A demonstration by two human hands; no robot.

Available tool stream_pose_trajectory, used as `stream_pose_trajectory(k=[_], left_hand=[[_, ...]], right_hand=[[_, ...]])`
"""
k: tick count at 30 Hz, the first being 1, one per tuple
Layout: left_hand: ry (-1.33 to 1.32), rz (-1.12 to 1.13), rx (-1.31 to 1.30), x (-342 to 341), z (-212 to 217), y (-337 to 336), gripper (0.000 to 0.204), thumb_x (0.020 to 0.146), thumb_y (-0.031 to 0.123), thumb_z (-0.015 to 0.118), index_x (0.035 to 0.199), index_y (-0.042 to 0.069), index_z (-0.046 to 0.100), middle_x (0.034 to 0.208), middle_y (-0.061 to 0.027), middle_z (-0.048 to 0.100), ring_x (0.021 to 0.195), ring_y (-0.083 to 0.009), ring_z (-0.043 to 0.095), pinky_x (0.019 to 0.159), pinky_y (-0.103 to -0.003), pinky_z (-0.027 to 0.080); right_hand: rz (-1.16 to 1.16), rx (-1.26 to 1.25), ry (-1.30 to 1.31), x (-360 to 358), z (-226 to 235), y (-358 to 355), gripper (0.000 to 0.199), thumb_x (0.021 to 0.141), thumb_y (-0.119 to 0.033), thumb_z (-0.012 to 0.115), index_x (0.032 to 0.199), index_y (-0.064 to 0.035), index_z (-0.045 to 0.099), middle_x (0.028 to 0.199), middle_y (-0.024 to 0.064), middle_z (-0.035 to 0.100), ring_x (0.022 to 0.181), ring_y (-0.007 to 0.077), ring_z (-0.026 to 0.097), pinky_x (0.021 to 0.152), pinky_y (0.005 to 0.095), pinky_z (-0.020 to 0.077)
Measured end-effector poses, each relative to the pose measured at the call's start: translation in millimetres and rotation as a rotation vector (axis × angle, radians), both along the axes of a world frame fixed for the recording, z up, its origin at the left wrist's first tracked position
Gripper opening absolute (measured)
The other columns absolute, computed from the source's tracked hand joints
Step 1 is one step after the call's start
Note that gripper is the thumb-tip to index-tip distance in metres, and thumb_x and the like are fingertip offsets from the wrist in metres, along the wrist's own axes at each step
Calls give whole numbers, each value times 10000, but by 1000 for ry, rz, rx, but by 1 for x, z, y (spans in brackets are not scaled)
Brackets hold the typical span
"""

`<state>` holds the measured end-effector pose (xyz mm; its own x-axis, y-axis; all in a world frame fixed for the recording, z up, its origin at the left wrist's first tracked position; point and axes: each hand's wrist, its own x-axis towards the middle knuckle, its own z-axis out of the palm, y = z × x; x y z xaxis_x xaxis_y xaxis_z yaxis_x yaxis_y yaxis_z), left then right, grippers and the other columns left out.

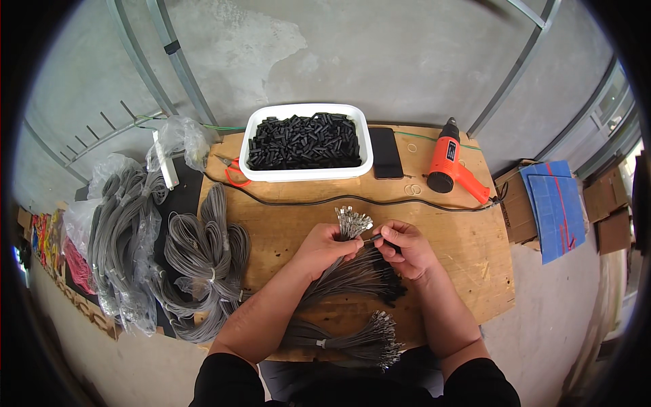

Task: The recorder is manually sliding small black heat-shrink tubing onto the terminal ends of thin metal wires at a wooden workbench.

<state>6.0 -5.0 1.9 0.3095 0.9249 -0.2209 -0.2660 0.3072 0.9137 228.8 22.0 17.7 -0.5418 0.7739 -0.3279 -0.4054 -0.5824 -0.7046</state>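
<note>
My left hand (327, 247) is closed around a bundle of thin grey wires (352, 222) whose metal terminals fan out above my fist. My right hand (404, 248) pinches a single wire end with a small black tube just right of that bundle, and its fingers almost touch the left hand. Below both hands lies a sheaf of wires with black sleeved ends (369, 279) on the wooden board (468, 244). Closer to me, a tied wire bundle with bare metal terminals (366, 339) rests at the board's front edge.
A white tub of short black tubes (305, 142) stands at the board's back. Beside it lie a black phone (386, 152), an orange heat gun (450, 163) and orange scissors (236, 172). Coils of grey wire (203, 258) and bagged wire (122, 237) lie left. Cardboard and blue sheets (553, 203) sit right.
</note>
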Motion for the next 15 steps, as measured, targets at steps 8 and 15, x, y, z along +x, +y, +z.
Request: stream_pose_trajectory(k=[8, 15], left_hand=[[19, -3, -9, 0, 3, -1, 143, 878, 114, 741, 890, -19, 690, 737, -14, 636, 653, -79, 566, 607, -236, 451], [61, 4, 34, 6, 10, -5, 205, 876, 143, 769, 991, -21, 724, 791, -8, 675, 687, -62, 577, 633, -220, 462]], right_hand=[[13, 88, -97, -1, 1, -2, 172, 959, -157, 672, 1013, 4, 646, 815, 65, 663, 561, 61, 466, 427, 163, 295], [-152, 116, -167, 13, 8, 8, 165, 927, -146, 713, 987, 4, 678, 773, 36, 654, 563, 57, 489, 444, 169, 314]])
